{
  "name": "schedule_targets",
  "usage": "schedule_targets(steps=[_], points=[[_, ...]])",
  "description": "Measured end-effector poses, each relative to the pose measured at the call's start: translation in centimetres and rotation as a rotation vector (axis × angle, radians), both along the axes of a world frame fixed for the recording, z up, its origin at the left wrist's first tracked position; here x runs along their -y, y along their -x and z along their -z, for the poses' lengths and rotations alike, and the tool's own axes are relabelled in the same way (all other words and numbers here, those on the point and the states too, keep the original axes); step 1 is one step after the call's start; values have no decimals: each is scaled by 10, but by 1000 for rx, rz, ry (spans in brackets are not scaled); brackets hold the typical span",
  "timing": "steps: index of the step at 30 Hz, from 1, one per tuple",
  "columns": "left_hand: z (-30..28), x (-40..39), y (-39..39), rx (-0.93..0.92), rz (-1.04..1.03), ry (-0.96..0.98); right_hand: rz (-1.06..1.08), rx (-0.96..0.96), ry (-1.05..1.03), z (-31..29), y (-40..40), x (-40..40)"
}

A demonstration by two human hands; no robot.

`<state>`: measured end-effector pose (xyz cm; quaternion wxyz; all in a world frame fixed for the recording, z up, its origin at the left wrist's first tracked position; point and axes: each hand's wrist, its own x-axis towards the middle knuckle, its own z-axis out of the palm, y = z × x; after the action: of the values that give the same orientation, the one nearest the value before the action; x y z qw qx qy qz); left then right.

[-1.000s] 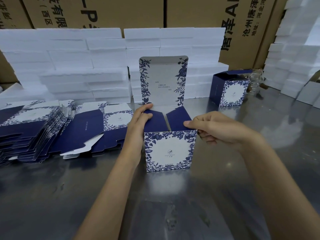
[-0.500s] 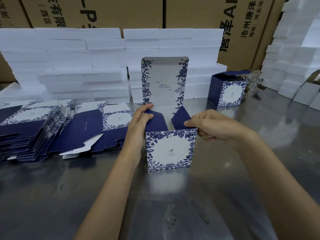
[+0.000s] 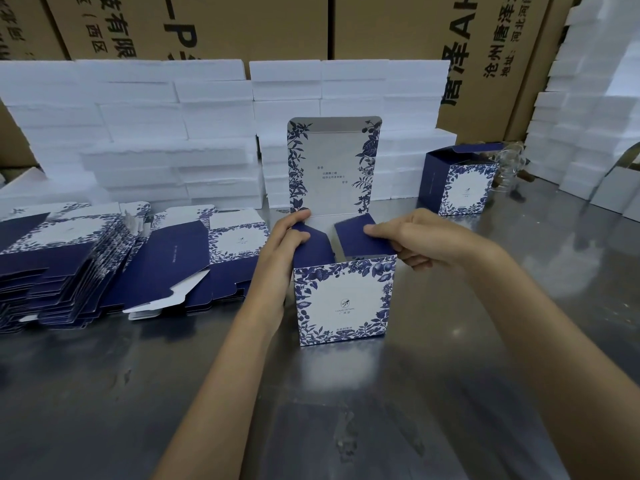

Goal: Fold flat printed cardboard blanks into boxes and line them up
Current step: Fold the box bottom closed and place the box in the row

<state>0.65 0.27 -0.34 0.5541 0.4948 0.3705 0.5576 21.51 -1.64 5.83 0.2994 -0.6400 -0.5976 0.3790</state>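
Observation:
A blue-and-white floral box (image 3: pixel 344 303) stands upright on the steel table (image 3: pixel 104 393) in front of me, its lid flap (image 3: pixel 334 164) raised straight up at the back. My left hand (image 3: pixel 282 244) grips the box's left wall and pinches the navy left side flap. My right hand (image 3: pixel 407 239) pinches the navy right side flap at the top right corner. Both flaps tilt up, leaving a gap into the box. A pile of flat printed blanks (image 3: pixel 104 258) lies to the left. One folded box (image 3: pixel 459 183) stands at the back right.
Stacks of white foam blocks (image 3: pixel 173 133) run along the back of the table and up the right side (image 3: pixel 595 116). Brown shipping cartons (image 3: pixel 381 29) stand behind them. A clear plastic item (image 3: pixel 512 164) sits beside the folded box.
The two navy side flaps have lifted from nearly flat to tilted up, with the gap between them wider. Both hands stay on the box's top corners.

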Motion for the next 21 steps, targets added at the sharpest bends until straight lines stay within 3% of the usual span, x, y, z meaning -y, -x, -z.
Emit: schedule_targets(steps=[4,10,17,21], points=[[1,0,0,-9,4,-8,6,-26,-50,7,4,-2],[0,0,0,-9,20,-1,-15,-5,43,-5,-2,-11],[2,-3,2,-43,18,-12,18,-71,-47,9,1,-17],[1,-1,1,-62,14,-16,58,0,-11,0,-1,-24]])
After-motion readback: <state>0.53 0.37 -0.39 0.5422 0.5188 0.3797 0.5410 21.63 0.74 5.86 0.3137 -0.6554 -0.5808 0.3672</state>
